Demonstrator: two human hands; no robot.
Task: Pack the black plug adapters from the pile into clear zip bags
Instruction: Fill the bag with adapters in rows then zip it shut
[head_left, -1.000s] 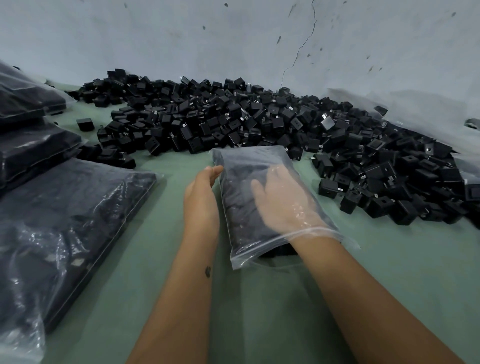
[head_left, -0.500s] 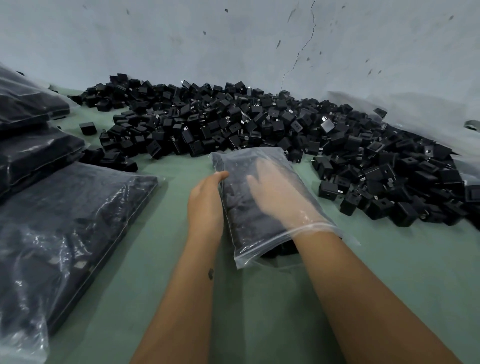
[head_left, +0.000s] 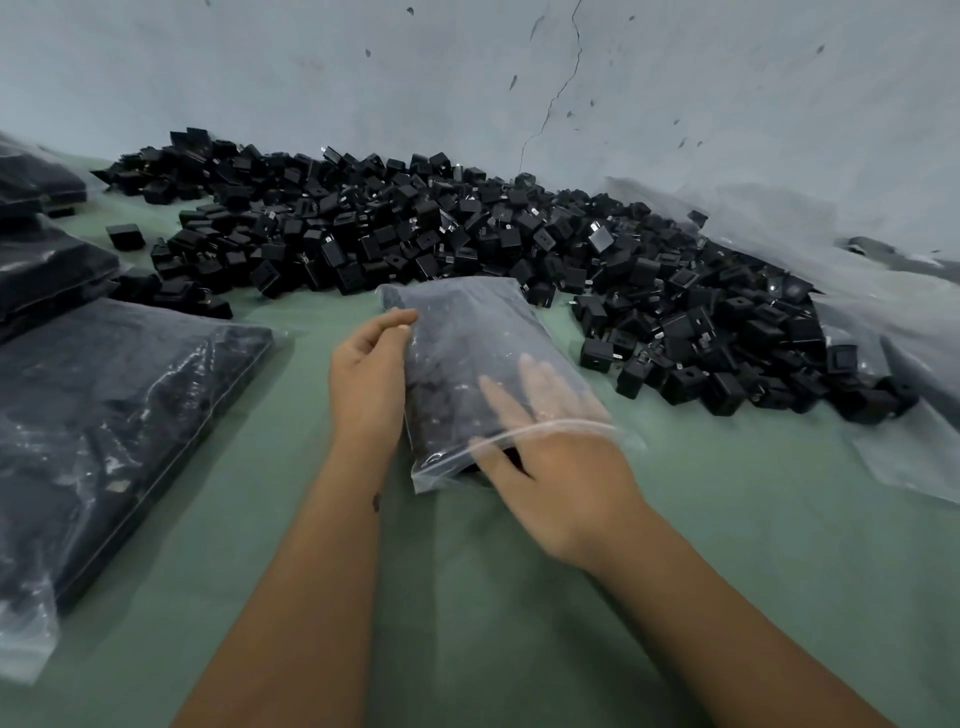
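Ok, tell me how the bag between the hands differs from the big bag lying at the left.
The bag between the hands is smaller; the big bag at the left is much wider and longer. The small one has its mouth open with the right hand's fingers inside it and the left hand pinching its side; nothing touches the big one. Both are clear plastic filled with dark contents, lying on the green surface.

No text, label, brand, number or sign can be read anywhere in view. The black plug adapters (head_left: 467, 244) in the pile show only plain dark faces, the clear zip bag (head_left: 483, 364) carries no print, and the filled bags (head_left: 104, 415) at nine o'clock are too glossy and blurred to show any marking.
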